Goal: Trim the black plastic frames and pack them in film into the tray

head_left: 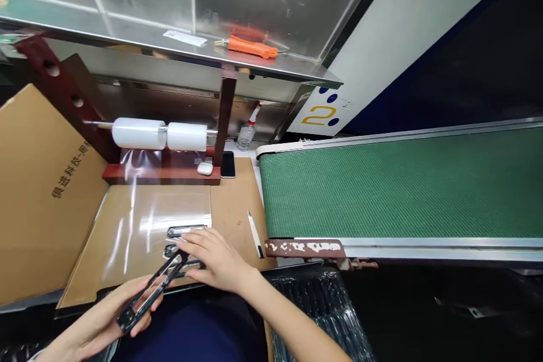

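A long, narrow black plastic frame (155, 288) with an open middle slants up in front of me. My left hand (127, 305) grips its lower end, fingers closed around it from below. At its upper end is my right hand (212, 257), with thumb and fingers bent about that end; the fingertips' exact contact is partly hidden. Beyond the fingers a similar black part (178, 231) lies on clear film (144, 209) spread over the cardboard. Another dark piece (170, 250) shows beside the held frame, partly covered by it and my right hand.
Two film rolls (139, 133) hang on a rod in a dark red stand. A cardboard box panel (38, 198) rises at left. Right are a white pen-like tool (255, 233), a phone (228, 164) and a green conveyor belt (382, 186). Wrapped black parts (322, 305) sit below it.
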`<state>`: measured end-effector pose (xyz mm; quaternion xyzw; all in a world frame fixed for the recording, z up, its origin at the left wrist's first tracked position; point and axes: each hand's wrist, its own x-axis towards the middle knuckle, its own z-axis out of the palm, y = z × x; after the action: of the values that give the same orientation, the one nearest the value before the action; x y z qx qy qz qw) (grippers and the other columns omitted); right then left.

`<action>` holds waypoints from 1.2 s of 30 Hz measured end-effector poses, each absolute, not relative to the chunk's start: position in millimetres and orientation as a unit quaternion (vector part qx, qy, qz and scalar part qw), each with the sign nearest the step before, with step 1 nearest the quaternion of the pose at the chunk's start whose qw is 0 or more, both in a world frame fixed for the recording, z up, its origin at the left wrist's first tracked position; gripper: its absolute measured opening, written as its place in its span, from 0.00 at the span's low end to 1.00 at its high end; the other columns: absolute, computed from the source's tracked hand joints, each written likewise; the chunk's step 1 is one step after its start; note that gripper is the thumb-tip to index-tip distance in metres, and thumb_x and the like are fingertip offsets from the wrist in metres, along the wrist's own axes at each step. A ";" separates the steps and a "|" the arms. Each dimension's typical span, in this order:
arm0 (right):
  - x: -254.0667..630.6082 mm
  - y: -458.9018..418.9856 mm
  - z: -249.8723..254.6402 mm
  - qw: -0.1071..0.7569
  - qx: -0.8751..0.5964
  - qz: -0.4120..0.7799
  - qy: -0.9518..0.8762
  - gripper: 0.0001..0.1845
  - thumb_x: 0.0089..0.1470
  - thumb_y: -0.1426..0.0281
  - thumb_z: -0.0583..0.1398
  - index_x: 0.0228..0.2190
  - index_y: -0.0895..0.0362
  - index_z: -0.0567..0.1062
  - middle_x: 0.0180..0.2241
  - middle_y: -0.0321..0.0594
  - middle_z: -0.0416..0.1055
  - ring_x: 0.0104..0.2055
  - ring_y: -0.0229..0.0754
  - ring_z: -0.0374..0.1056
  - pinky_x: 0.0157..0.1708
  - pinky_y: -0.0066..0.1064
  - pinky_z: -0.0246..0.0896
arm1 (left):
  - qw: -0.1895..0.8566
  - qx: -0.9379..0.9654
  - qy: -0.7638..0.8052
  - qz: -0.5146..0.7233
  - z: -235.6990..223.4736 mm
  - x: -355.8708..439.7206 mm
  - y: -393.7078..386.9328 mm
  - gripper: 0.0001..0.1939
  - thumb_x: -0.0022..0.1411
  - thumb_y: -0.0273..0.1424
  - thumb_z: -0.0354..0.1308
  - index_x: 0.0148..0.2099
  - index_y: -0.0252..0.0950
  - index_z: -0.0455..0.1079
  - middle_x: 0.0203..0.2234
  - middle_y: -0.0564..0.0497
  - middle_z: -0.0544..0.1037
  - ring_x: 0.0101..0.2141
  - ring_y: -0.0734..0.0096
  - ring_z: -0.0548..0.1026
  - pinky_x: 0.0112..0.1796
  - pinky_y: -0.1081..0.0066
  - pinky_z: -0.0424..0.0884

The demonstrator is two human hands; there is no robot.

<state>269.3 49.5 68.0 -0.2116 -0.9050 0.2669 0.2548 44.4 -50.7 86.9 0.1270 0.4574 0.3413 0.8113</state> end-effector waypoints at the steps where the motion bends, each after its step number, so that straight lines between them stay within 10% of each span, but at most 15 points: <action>1: 258.8 49.7 70.9 0.244 -0.181 0.265 -0.915 0.23 0.58 0.64 0.59 0.53 0.60 0.67 0.53 0.41 0.66 0.57 0.39 0.57 0.60 0.32 0.47 | 0.821 0.157 0.446 0.319 85.6 34.4 -55.6 0.17 0.63 0.41 0.55 0.40 0.32 0.76 0.27 0.47 0.70 0.20 0.81 0.64 0.24 0.79 0.63; 5: 231.2 35.3 45.9 0.230 -0.188 0.268 -0.916 0.16 0.60 0.65 0.57 0.46 0.61 0.72 0.42 0.42 0.71 0.45 0.38 0.65 0.50 0.29 0.57 | 0.829 0.210 0.447 0.264 51.3 -23.3 -61.9 0.28 0.60 0.51 0.54 0.50 0.33 0.71 0.37 0.43 0.74 0.32 0.68 0.73 0.38 0.69 0.71; 10: 209.1 8.8 -15.7 0.298 -0.372 0.253 -0.842 0.19 0.50 0.71 0.64 0.45 0.59 0.71 0.40 0.41 0.71 0.44 0.40 0.63 0.49 0.33 0.57 | 0.541 0.271 0.693 0.393 -29.9 -86.9 -32.0 0.53 0.43 0.62 0.55 0.62 0.32 0.51 0.60 0.39 0.58 0.61 0.61 0.55 0.61 0.67 0.48; 19: 163.9 10.2 -54.1 0.195 -0.401 0.221 -0.867 0.19 0.49 0.69 0.65 0.44 0.56 0.73 0.39 0.38 0.69 0.43 0.41 0.61 0.49 0.34 0.54 | 0.589 0.339 0.664 0.310 -80.1 -92.3 3.2 0.23 0.52 0.47 0.58 0.36 0.31 0.61 0.31 0.45 0.72 0.30 0.69 0.72 0.34 0.67 0.67; 31: 147.9 14.1 -62.7 0.154 -0.385 0.202 -0.887 0.16 0.53 0.66 0.62 0.45 0.55 0.72 0.38 0.37 0.69 0.43 0.40 0.60 0.52 0.36 0.50 | 0.631 0.336 0.617 0.329 -62.6 -89.1 -2.4 0.33 0.48 0.57 0.58 0.39 0.32 0.58 0.30 0.48 0.72 0.25 0.73 0.71 0.33 0.68 0.68; 36: 140.2 9.9 -66.1 0.170 -0.387 0.190 -0.886 0.20 0.51 0.66 0.63 0.46 0.56 0.71 0.41 0.39 0.69 0.47 0.42 0.59 0.56 0.38 0.47 | 0.594 0.315 0.637 0.378 -50.9 -86.8 -0.9 0.47 0.43 0.62 0.57 0.52 0.31 0.54 0.46 0.37 0.72 0.39 0.62 0.76 0.47 0.60 0.69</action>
<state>140.2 9.9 -66.1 -0.3867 -0.8863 0.1899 0.1697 -86.8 -0.9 -50.9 0.3147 0.6369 0.3782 0.5936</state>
